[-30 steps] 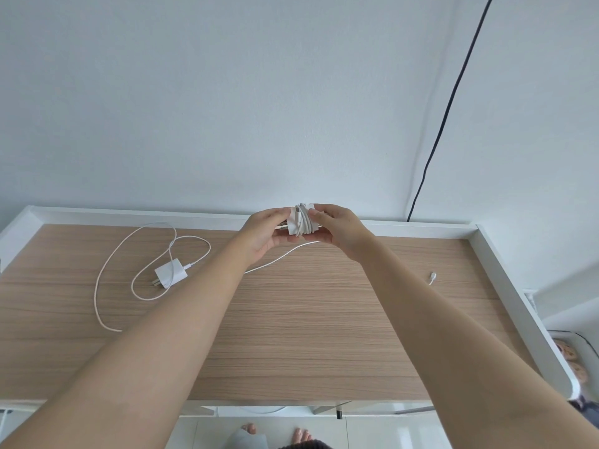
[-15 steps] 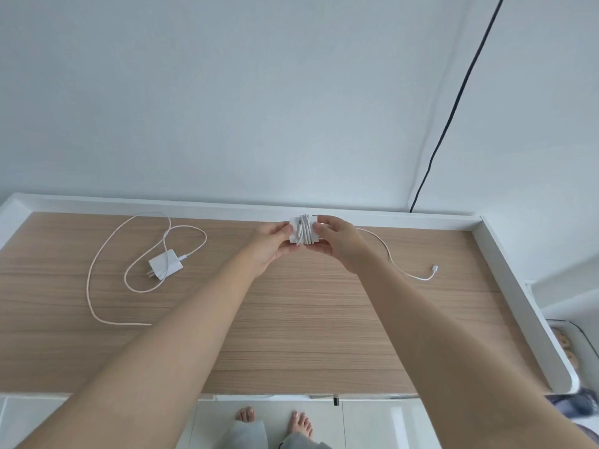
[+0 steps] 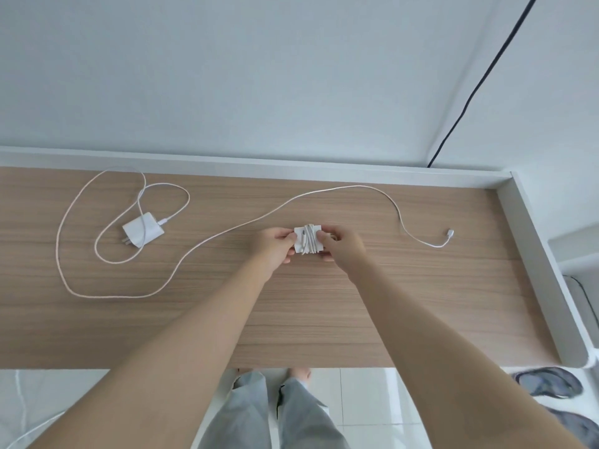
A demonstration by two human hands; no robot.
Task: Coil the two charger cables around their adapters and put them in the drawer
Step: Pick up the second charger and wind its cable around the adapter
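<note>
The wooden surface [image 3: 291,319] fills more of the view than a second ago, since the head has tipped down and the person's trousers and feet now show below its front edge; no drawer is in sight. Across the surface the loose cable [image 3: 398,215] of the charger in hand now lies in a long visible line: from under the left hand it swings out leftward, loops round near the front left, and runs back up and across to the right, ending in its plug [image 3: 450,234] well to the right of the hands. A second ago only the plug and a short stretch showed. The second adapter [image 3: 143,234] with its own cable [image 3: 142,189] rests at the left rear, uncoiled and untouched as before. In the middle, both hands have come down from near the back rim to just above the surface. The left hand [image 3: 270,251] pinches the left side of the first adapter [image 3: 308,238], and the right hand [image 3: 340,247] has its fingers [image 3: 322,236] clamped on the right side, over the few turns wound round the body. Judging by the slack left, the first coil is only begun, so the task is in its early part, with the second charger and the stowing yet to do.
</note>
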